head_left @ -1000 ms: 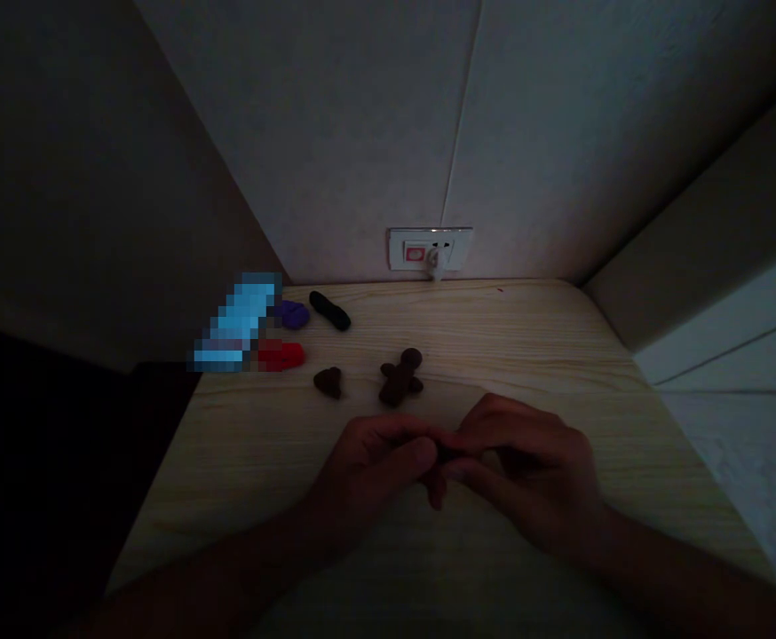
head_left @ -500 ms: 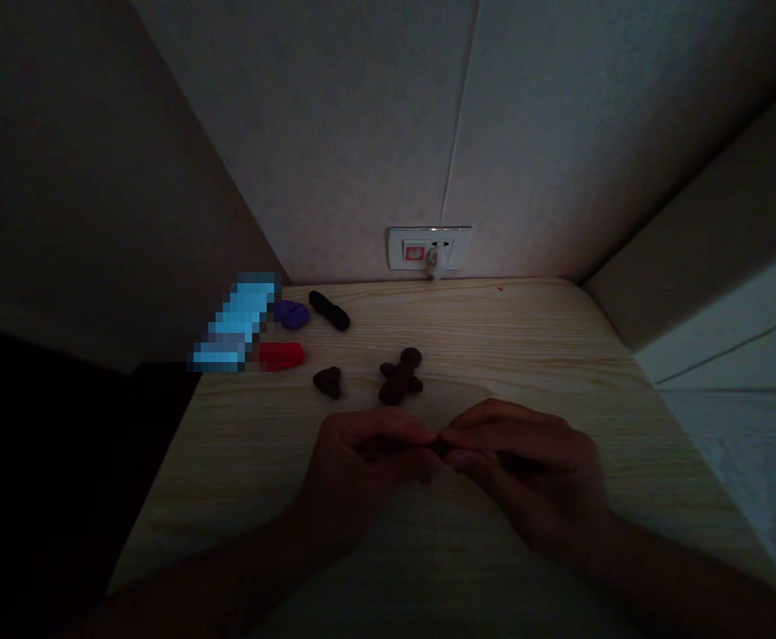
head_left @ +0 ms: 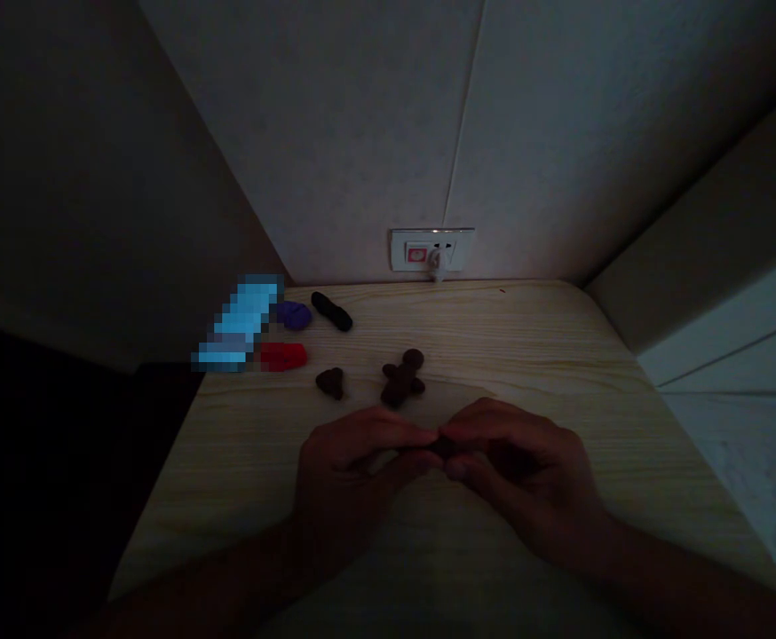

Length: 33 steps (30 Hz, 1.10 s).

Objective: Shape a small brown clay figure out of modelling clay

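Observation:
Between the fingertips of both my hands is a small dark brown piece of modelling clay [head_left: 441, 447], mostly covered by the fingers. My left hand [head_left: 354, 466] pinches it from the left, thumb below and index finger above. From the other side my right hand [head_left: 527, 466] pinches the same piece. Just beyond the fingers lies a brown clay figure [head_left: 401, 380] with a round head, a longer body and two stubby arms. A brown clay lump [head_left: 330, 382] sits to its left, apart from it.
Farther back on the wooden table [head_left: 527, 337] lie a black clay roll [head_left: 332, 311], a purple clay lump [head_left: 293, 315] and a red clay block [head_left: 284, 357]. A pixelated bright blue object [head_left: 241, 319] is at the left edge. A wall socket [head_left: 431, 250] with a plug is behind. The light is dim.
My fingers have shifted slightly around the small brown piece, and the thumbs sit a little farther from the index fingers. The clay figure and the other pieces rest as before.

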Motion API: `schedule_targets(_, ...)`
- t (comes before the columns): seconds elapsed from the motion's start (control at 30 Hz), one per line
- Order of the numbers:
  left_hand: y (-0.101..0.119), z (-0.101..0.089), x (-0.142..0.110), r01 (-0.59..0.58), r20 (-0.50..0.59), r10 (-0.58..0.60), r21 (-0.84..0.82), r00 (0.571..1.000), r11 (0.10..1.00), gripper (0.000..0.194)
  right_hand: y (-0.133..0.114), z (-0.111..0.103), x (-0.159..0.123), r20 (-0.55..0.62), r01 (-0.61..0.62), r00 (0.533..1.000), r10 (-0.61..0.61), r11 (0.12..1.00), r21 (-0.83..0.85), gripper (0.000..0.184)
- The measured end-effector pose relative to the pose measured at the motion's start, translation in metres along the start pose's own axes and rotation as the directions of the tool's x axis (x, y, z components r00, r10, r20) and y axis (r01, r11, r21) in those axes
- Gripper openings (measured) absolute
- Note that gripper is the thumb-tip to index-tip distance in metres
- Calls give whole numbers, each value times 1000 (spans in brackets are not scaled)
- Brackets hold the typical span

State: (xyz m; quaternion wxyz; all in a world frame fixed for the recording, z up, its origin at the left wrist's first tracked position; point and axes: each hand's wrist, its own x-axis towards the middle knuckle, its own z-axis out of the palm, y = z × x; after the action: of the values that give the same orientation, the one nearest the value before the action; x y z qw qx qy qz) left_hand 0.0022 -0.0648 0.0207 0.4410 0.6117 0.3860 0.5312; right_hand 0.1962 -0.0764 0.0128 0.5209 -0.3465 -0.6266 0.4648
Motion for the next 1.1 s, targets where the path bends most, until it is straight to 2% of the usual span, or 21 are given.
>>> schedule_targets(0.17,-1,0,1,11,14,-11,22,1000,1000,15,1,-1,-1,-26,27,999,-30,994,-109,32)
schedule_targets(0.37,-2,2,-1,60,-7,-61,-81,998,995,22,0,1,1,-61,27,998,-31,997,-72,25)
schedule_targets(0.53,-4,0,-2,35,12,-35,3,999,999,19,3,0,1,-39,66,997,-69,994,-85,27)
schedule_targets(0.67,-6,1,-2,44,57,-40,-73,998,996,20,4,-1,2,-21,86,996,-89,992,-91,31)
schedule_targets(0.8,-7,3,-3,128,75,-115,-193,991,973,22,4,-4,3,16,123,992,-122,986,-116,33)
schedule_targets(0.9,-4,3,-2,219,73,-209,-167,975,961,15,3,-5,4,45,140,990,-135,981,-134,34)
schedule_targets(1.0,-2,3,-1,318,63,-311,-158,948,935,10,3,-4,3,23,133,991,-131,980,-145,33)
schedule_targets(1.1,-2,3,1,391,91,-380,-228,920,892,8,1,-3,4,2,131,991,-132,981,-142,32)
